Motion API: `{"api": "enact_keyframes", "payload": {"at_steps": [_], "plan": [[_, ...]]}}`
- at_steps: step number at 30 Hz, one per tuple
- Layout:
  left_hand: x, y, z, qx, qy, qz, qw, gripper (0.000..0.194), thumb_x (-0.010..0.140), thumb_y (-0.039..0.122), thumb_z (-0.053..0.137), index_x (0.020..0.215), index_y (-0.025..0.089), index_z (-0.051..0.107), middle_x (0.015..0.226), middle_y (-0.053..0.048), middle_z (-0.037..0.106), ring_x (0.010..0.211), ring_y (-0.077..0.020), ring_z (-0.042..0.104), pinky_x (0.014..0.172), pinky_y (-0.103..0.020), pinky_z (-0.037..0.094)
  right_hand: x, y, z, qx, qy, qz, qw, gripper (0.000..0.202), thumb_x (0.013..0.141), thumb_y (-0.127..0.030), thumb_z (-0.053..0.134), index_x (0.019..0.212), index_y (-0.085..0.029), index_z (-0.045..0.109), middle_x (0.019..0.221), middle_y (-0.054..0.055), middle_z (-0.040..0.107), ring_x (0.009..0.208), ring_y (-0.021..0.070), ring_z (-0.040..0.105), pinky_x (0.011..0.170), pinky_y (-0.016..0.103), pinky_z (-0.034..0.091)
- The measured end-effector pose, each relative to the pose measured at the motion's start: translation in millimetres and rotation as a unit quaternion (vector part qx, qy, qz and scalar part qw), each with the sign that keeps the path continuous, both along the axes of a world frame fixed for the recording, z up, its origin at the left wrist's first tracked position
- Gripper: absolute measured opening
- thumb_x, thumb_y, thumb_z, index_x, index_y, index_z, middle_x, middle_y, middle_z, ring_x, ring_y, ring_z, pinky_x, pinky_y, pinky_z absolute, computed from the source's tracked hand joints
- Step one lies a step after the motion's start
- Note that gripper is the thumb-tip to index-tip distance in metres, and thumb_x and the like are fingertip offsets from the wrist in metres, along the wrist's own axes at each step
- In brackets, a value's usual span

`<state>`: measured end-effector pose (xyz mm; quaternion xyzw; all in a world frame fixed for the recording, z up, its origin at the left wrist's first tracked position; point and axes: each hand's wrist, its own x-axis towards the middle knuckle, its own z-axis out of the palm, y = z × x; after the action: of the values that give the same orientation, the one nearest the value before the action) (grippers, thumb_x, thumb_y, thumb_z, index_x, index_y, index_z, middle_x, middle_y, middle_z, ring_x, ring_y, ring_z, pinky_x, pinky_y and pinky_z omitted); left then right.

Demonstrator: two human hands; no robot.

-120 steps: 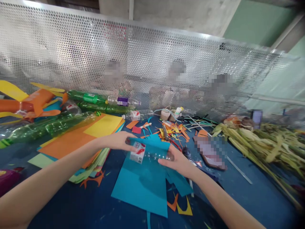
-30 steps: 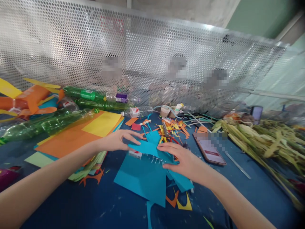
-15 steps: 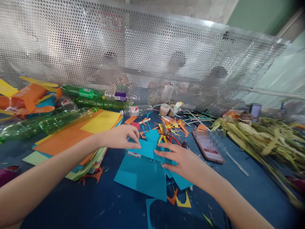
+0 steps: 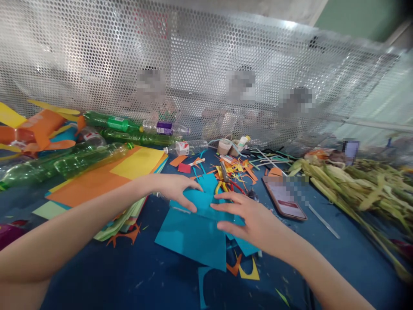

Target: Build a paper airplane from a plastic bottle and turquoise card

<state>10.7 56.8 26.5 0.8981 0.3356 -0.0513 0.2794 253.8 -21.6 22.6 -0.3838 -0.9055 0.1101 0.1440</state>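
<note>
Blue paper (image 4: 193,241) lies on the dark blue table in front of me, with a band of something clear and shiny across its upper part; I cannot tell exactly what that is. My left hand (image 4: 176,189) rests at the upper left of the paper, thumb and fingers apart. From the right, my right hand (image 4: 240,213) reaches in with its fingers spread over the paper's right side. Just beyond it lie pliers (image 4: 226,176) with red and yellow handles. Blue, orange and yellow paper scraps (image 4: 250,269) are scattered below and behind the sheet.
Stacked coloured paper (image 4: 87,185) sits left, beneath green plastic bottles (image 4: 90,161). A phone (image 4: 284,198) lies right, near dried husks (image 4: 342,181). Clear bottles (image 4: 190,147) and small cups (image 4: 224,146) stand or lie at the back, before a perforated metal screen (image 4: 200,64). People are behind it.
My left hand has opened from a pinch and slid slightly right and down onto the blue paper. My right hand has barely moved, its fingers still spread.
</note>
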Motion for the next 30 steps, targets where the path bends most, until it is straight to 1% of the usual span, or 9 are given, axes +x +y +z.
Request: {"api": "enact_keyframes", "payload": {"at_steps": [2,6,14,16,18,20,22,26,30], "plan": [[-1,-2,0.7,0.007,-0.011,-0.008,1.000,0.078,0.065,0.063,0.056,0.130,0.025,0.038,0.134,-0.008,0.043,0.116,-0.0281,0.044,0.089,-0.032,0.035,-1,4,-1.4,-0.026,0.044,-0.032,0.998,0.034,0.086,-0.043,0.046,0.116,-0.030,0.055,0.121,0.004,0.054,0.107,0.0204,0.053,0.090,0.036,0.045],[0,-9,2.5,0.028,-0.019,-0.026,0.999,0.077,0.063,0.062,0.058,0.129,0.025,0.040,0.126,-0.008,0.052,0.105,-0.0267,0.052,0.081,-0.029,0.038,1,12,-13.1,-0.095,0.056,-0.111,0.988,0.055,0.081,-0.050,0.050,0.129,-0.024,0.042,0.125,0.008,0.052,0.109,0.0247,0.052,0.088,0.040,0.044],[11,-8,11.6,0.029,0.026,-0.046,0.998,0.077,0.050,0.061,0.067,0.115,0.022,0.056,0.109,-0.011,0.062,0.090,-0.0302,0.058,0.070,-0.032,0.043,-1,4,-8.2,-0.156,0.086,-0.132,0.975,0.058,0.069,-0.057,0.059,0.115,-0.021,0.056,0.113,0.010,0.060,0.100,0.0293,0.056,0.086,0.043,0.042],[6,-3,18.4,0.002,-0.015,-0.015,1.000,0.076,0.045,0.056,0.072,0.112,0.022,0.059,0.110,-0.011,0.062,0.093,-0.0310,0.057,0.073,-0.033,0.043,-1,9,-2.2,-0.213,0.211,-0.147,0.943,0.053,0.072,-0.059,0.054,0.110,-0.022,0.058,0.106,0.008,0.064,0.096,0.0272,0.059,0.082,0.040,0.045],[-2,1,23.4,-0.054,-0.119,0.040,0.991,0.072,0.045,0.048,0.076,0.110,0.020,0.059,0.111,-0.009,0.062,0.095,-0.0300,0.057,0.075,-0.031,0.044,3,18,1.8,-0.295,0.390,-0.172,0.855,0.052,0.078,-0.061,0.041,0.108,-0.022,0.057,0.096,0.006,0.067,0.087,0.0245,0.063,0.072,0.037,0.049],[-9,3,22.6,-0.202,-0.255,0.068,0.943,0.063,0.053,0.042,0.074,0.110,0.018,0.059,0.103,-0.008,0.065,0.087,-0.0260,0.060,0.070,-0.030,0.046,8,27,2.0,-0.348,0.536,-0.193,0.745,0.048,0.079,-0.059,0.039,0.106,-0.024,0.057,0.087,0.003,0.069,0.076,0.0220,0.065,0.062,0.034,0.050],[-13,1,14.4,-0.318,-0.392,0.100,0.857,0.063,0.053,0.040,0.075,0.108,0.014,0.059,0.095,-0.009,0.067,0.083,-0.0243,0.062,0.072,-0.030,0.047,11,31,-1.7,-0.360,0.592,-0.214,0.689,0.033,0.075,-0.047,0.055,0.098,-0.024,0.060,0.081,0.000,0.070,0.070,0.0193,0.065,0.060,0.030,0.051],[-7,-4,-11.3,-0.421,-0.538,0.168,0.711,0.051,0.052,0.037,0.077,0.093,0.012,0.061,0.077,-0.007,0.070,0.068,-0.0195,0.065,0.067,-0.028,0.049,5,22,-11.0,-0.423,0.581,-0.161,0.676,0.030,0.063,-0.034,0.072,0.090,-0.021,0.065,0.085,0.004,0.071,0.079,0.0235,0.066,0.073,0.037,0.052],[4,-13,-22.6,-0.424,-0.553,0.160,0.699,0.047,0.054,0.039,0.076,0.091,0.014,0.060,0.077,-0.005,0.070,0.068,-0.0178,0.065,0.068,-0.027,0.050,-7,9,-13.3,-0.425,0.561,-0.109,0.702,0.042,0.058,-0.033,0.078,0.096,-0.022,0.064,0.098,0.007,0.069,0.091,0.0286,0.063,0.083,0.046,0.048]]}}
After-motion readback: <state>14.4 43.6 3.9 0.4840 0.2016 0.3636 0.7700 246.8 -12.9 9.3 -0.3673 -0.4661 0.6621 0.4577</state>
